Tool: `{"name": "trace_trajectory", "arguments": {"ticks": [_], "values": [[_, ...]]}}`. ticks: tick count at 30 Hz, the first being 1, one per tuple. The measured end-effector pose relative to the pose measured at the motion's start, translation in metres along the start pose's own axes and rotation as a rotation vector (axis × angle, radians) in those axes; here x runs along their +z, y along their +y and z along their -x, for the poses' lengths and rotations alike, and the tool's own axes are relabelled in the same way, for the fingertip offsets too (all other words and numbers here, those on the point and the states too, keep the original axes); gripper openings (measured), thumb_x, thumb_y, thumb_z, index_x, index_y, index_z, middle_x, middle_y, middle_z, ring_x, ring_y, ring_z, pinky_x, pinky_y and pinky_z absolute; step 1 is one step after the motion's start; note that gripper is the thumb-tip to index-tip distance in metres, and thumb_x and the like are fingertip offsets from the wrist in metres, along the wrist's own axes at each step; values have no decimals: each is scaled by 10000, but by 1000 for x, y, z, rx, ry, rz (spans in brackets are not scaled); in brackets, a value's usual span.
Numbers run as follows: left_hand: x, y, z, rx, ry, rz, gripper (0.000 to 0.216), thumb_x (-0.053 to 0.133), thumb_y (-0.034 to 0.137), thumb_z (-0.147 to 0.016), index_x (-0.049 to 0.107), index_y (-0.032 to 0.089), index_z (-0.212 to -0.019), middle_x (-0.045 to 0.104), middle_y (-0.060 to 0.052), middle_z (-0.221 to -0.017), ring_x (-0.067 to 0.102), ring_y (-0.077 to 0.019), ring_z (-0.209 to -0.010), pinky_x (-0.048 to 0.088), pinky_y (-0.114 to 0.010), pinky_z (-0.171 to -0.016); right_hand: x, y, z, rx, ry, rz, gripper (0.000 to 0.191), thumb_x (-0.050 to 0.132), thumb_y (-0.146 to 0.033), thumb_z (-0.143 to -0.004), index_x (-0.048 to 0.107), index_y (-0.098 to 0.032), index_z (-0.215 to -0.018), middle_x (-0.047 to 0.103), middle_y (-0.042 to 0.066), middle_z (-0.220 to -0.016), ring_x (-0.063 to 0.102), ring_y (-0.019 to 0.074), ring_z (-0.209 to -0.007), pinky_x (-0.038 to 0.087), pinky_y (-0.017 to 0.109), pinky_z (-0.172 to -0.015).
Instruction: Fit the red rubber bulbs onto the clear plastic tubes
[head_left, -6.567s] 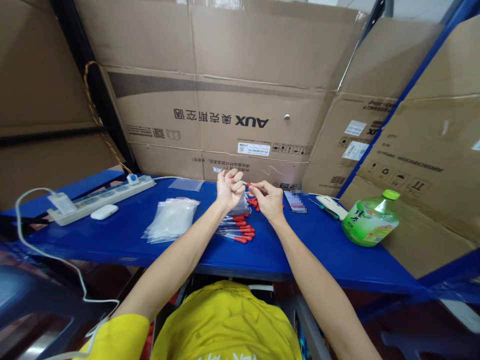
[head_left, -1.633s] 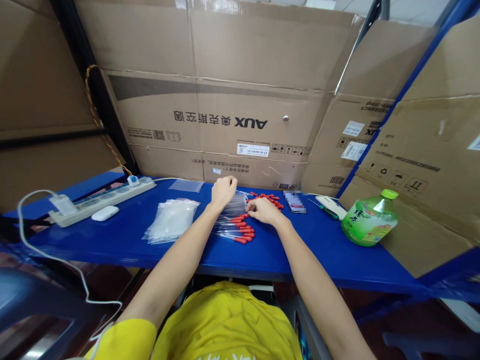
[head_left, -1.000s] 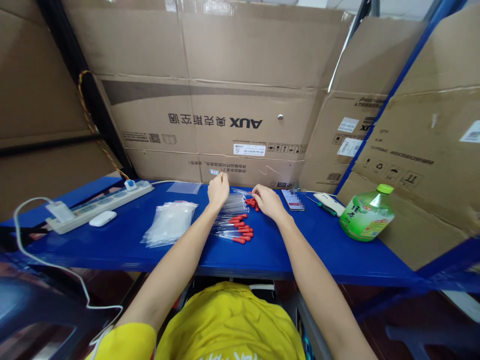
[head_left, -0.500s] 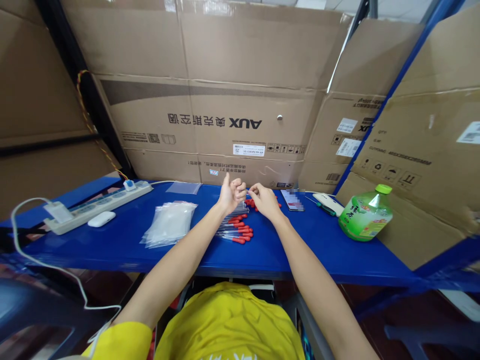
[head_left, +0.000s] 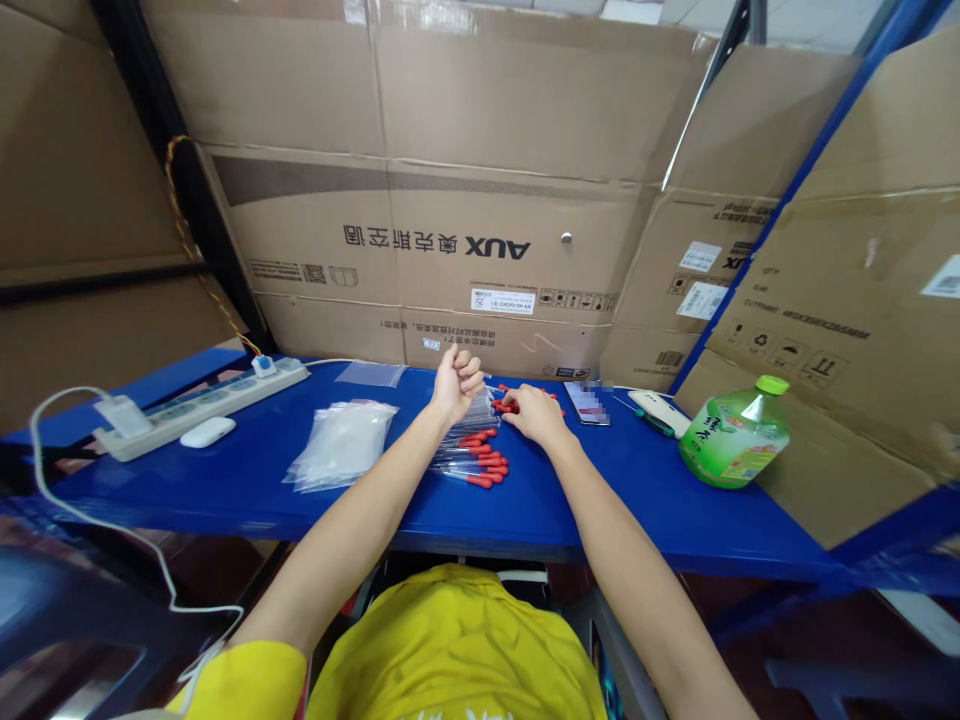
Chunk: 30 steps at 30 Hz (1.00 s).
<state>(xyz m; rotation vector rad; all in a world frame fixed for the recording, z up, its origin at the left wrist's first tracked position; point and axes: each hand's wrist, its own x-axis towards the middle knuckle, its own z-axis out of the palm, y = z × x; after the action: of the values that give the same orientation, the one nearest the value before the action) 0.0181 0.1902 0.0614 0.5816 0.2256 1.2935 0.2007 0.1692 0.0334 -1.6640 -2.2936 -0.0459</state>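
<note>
Clear droppers with red rubber bulbs (head_left: 480,452) lie in a loose pile on the blue table (head_left: 615,500), their bulbs mostly pointing right. My left hand (head_left: 459,386) is raised just above the far part of the pile, fingers curled in; whatever they hold, if anything, I cannot make out. My right hand (head_left: 534,412) is low over the pile's far right side, its fingertips closed around a red bulb of a dropper (head_left: 504,407). More red bulbs show behind and beside this hand. Left of my left forearm lies a stack of clear zip bags (head_left: 341,445).
A power strip (head_left: 202,405) and a white case (head_left: 208,432) lie on the left. At the right are a phone (head_left: 587,403), a green-handled screwdriver (head_left: 655,422) and a big green bottle (head_left: 735,435). Cardboard walls (head_left: 450,200) enclose the table's back and sides.
My right hand has parted from my left and moved down to the red bulbs. My left hand's fingers have curled in, its thumb less upright. The view has shifted slightly.
</note>
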Motion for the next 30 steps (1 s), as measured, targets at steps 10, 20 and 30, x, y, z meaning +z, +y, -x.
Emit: {"name": "trace_trajectory", "arguments": {"ticks": [10, 20, 30], "values": [[2, 5, 2, 63, -23, 50, 495, 351, 419, -1085, 175, 212, -672, 215, 72, -534, 192, -63, -332, 113, -234, -382, -3, -2, 0, 23, 129, -81, 106, 643, -210, -905, 674, -227, -1004, 727, 49, -1091, 675, 216, -1009, 434, 281, -777], [1, 6, 2, 74, -11, 23, 506, 400, 439, -1071, 187, 213, -671, 221, 72, -531, 192, -66, -337, 141, -233, -373, -3, -1, -1, 95, 82, -111, 239, 621, -181, -893, 689, -215, -1121, 757, 93, -1050, 699, 249, -998, 457, 297, -802], [2, 6, 3, 91, 1, 1, 524, 452, 462, -1051, 191, 213, -671, 227, 76, -532, 187, -62, -343, 157, -229, -373, 1, 3, -7, 62, 96, -156, 207, 596, -120, -853, 738, -184, -988, 750, 95, -1029, 689, 217, -959, 459, 281, -834]]}}
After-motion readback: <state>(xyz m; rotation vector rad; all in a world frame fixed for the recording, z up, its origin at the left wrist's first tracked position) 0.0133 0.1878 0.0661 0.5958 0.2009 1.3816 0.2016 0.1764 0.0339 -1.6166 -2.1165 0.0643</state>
